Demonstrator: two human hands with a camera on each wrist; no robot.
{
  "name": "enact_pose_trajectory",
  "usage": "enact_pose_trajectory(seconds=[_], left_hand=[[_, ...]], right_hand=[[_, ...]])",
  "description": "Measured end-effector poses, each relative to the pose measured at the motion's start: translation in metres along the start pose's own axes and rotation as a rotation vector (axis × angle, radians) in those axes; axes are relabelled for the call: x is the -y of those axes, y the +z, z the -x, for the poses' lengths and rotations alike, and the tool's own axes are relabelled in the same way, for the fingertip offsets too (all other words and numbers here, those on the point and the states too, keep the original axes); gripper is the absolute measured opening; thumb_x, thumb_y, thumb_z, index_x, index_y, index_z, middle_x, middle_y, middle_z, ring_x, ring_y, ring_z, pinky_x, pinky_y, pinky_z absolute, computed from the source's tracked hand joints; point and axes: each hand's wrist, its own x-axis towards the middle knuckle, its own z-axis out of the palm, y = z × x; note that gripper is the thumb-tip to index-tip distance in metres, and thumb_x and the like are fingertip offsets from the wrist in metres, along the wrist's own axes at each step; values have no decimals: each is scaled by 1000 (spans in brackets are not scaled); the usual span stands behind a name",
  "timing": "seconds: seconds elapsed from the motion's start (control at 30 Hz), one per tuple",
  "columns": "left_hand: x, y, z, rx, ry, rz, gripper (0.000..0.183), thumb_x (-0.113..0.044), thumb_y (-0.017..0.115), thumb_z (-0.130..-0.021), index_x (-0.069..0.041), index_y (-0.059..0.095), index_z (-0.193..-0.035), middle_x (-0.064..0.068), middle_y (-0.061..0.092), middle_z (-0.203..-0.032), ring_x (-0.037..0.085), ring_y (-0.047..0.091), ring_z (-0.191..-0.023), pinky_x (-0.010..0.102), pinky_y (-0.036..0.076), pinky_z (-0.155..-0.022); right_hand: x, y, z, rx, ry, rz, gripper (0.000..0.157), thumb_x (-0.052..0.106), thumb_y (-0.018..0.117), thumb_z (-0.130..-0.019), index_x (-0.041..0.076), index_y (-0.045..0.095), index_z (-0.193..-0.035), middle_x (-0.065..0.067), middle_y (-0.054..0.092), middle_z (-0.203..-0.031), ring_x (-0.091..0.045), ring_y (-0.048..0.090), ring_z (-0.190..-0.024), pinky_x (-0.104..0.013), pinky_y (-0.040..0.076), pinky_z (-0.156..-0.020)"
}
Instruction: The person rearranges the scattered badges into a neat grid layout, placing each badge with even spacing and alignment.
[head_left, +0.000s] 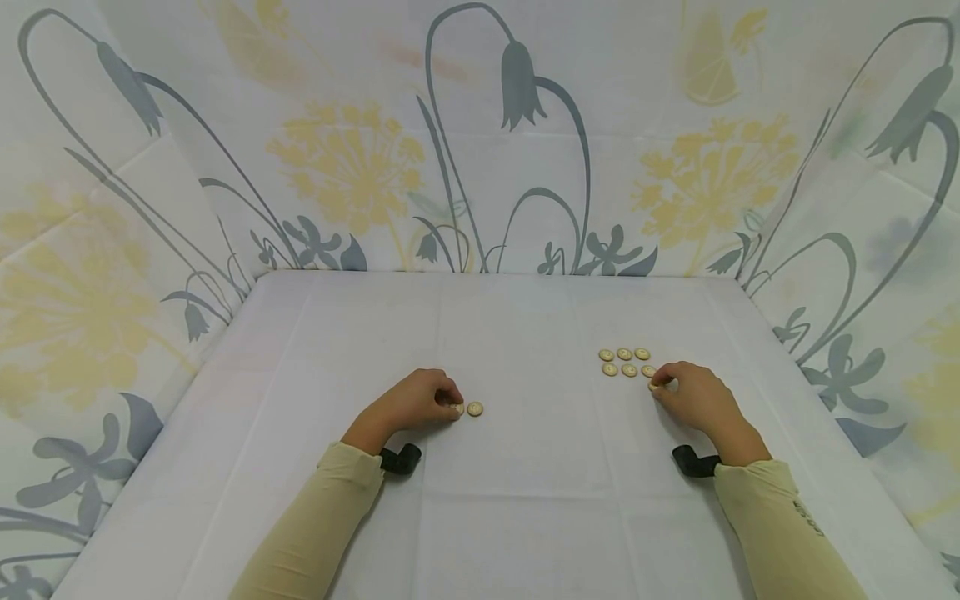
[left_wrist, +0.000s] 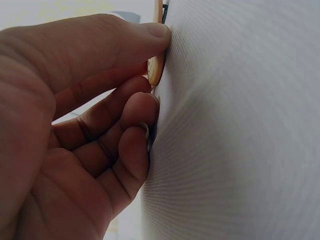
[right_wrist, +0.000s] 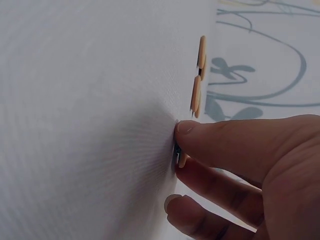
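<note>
My left hand (head_left: pixel 417 400) is low on the cloth and pinches a small round wooden disc (left_wrist: pixel 156 70) between thumb and fingers, its edge close to the surface. Just right of it lies a second wooden disc (head_left: pixel 475 408), flat and with a marking on top. Over on the right, my right hand (head_left: pixel 699 402) pinches another wooden disc (right_wrist: pixel 183 159) that has a dark underside and is mostly covered by the thumb. That hand is at the near right corner of a group of several discs (head_left: pixel 629 370), which lie flat in two rows of three.
White cloth (head_left: pixel 517 533) with fold creases covers the table. Patterned fabric walls (head_left: pixel 480 200) with grey and yellow flowers stand at the back and both sides. A black wrist mount (head_left: pixel 401 459) sits under the left wrist, another mount (head_left: pixel 695 462) under the right.
</note>
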Motion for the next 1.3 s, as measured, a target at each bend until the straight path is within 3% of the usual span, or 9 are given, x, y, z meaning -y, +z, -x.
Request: enact_pose_trajectory(seconds=[0.37, 0.53, 0.73, 1.1, 1.3], left_hand=[[-1, 0, 0, 8, -6, -2, 11, -19, 75, -84, -15, 74, -94, -5, 60, -86, 9, 55, -80, 26, 48, -75], [0, 0, 0, 3, -7, -7, 12, -20, 75, -84, -16, 74, -95, -6, 60, -86, 8, 55, -80, 26, 48, -75], [1, 1, 0, 1, -5, -6, 12, -20, 75, -84, -16, 74, -95, -6, 60, -85, 8, 55, -80, 26, 48, -75], [0, 0, 1, 4, -13, -2, 11, -20, 75, -84, -16, 74, -95, -6, 61, -86, 9, 55, -81, 27, 48, -76], [0, 1, 0, 4, -18, 4, 11, -19, 75, -84, -16, 74, -94, -5, 60, -86, 9, 55, -81, 27, 48, -76]], right_hand=[[3, -2, 0, -9, -8, 1, 21, 22, 62, -91, 8, 68, -105, -20, 62, -118, -36, 59, -98, -48, 48, -73], [11, -3, -3, -4, -24, 1, 21, 20, 62, -91, 8, 68, -107, -22, 59, -124, -41, 58, -107, -53, 48, -80], [22, -2, -6, 4, -48, -5, 19, 20, 62, -91, 9, 69, -106, -19, 61, -121, -39, 59, -106, -52, 48, -77], [42, 8, -13, -14, -132, 9, 16, 21, 65, -90, 11, 69, -102, -14, 66, -111, -36, 61, -102, -51, 49, -77], [51, 18, -16, -21, -158, 21, 15, 21, 64, -89, 14, 70, -100, -13, 66, -118, -36, 61, -109, -53, 49, -79]])
